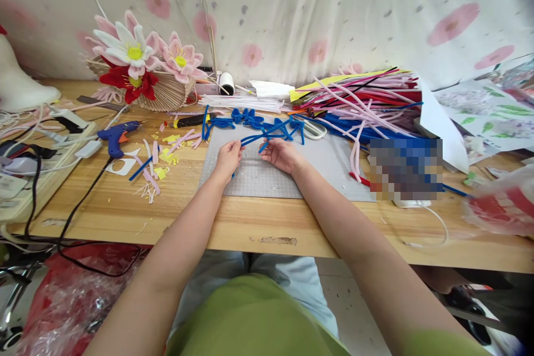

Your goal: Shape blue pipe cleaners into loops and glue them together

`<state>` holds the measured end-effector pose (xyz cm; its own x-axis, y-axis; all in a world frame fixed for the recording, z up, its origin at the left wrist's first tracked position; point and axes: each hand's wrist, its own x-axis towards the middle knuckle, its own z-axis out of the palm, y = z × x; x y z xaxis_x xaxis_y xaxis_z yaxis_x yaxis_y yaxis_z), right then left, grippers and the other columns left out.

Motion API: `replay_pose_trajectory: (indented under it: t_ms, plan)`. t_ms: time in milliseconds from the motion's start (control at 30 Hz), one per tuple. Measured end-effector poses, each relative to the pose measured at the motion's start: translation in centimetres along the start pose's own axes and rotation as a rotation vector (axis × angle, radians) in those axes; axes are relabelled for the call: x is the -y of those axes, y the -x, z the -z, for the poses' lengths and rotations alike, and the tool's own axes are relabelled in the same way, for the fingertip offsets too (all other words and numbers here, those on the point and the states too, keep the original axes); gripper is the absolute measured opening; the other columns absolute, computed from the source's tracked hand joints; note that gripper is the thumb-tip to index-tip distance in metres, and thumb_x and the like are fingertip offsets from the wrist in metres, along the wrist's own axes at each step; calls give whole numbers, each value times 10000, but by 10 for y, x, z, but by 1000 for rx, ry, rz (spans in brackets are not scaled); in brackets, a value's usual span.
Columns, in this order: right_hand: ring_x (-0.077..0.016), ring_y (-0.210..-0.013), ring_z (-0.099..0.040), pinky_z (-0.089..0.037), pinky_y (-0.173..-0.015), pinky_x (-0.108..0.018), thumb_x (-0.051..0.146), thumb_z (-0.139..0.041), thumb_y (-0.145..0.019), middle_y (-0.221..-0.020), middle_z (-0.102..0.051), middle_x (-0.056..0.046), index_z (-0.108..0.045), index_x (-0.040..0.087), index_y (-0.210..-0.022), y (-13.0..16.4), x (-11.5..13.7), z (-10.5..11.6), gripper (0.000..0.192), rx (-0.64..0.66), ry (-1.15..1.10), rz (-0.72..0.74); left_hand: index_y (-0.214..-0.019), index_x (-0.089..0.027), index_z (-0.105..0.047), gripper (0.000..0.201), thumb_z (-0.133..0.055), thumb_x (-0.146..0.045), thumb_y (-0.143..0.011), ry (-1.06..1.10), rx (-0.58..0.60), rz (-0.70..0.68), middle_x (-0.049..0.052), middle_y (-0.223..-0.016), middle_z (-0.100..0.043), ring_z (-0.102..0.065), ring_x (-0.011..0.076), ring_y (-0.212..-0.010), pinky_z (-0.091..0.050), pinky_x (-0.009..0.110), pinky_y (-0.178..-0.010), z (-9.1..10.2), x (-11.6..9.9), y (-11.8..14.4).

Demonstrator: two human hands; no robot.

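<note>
A: Why do we work over the grey mat (267,178) on the counter (233,222)?

B: It keeps the blue pipe cleaner (267,134) flat; left hand (227,158) and right hand (280,154) each pinch it (grips clamped, ends apart).

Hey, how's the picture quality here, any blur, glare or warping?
Head view: soft even daylight, no harsh glare; hands and blue pipe cleaner are sharp; the wooden table edge bows from wide-angle distortion; a pixelated block hides something at right; the plastic bag beside it is smeared.
</note>
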<state>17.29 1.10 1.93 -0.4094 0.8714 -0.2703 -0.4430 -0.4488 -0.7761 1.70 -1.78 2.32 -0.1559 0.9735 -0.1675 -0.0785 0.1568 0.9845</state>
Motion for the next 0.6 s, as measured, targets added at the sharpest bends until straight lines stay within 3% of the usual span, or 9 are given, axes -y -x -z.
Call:
replay_pose_trajectory:
  t_ms: [133,300,467,600]
  plan:
    - [-105,-515,-610,-501,-472,-185,94,-341,-848,-545,-621,-15,-493,161,-770,0,1,-3,184,-88,7,49,-644,-140,-461,231,-465,-249,-848,241,-110,71,-76,-484,-333,-253,11,-348,-140,141,-334,-3,-11,5]
    - [-93,-481,-589,-472,-448,-166,81,-349,-823,-521,-616,-13,-478,160,-752,-3,-1,-7,167,-195,38,123,-680,-131,-467,209,-435,-214,-869,536,-123,112,-77,-519,-342,-271,-4,-355,-151,116,-328,3,-17,4]
    - [-104,-419,-561,-422,-382,-175,88,-410,-757,-494,-592,17,-470,172,-770,-2,-8,-11,104,-134,236,204,-682,-115,-491,200,-450,-193,-862,493,-92,166,-65,-531,-372,-293,-6,-363,-152,109,-319,0,-16,6]
    - [-89,-361,-507,-365,-335,-162,115,-401,-734,-445,-552,37,-456,178,-733,-2,-7,-7,84,-168,286,227,-675,-126,-466,222,-409,-196,-878,534,-126,161,-75,-524,-345,-276,-6,-355,-155,110,-325,0,-16,6]
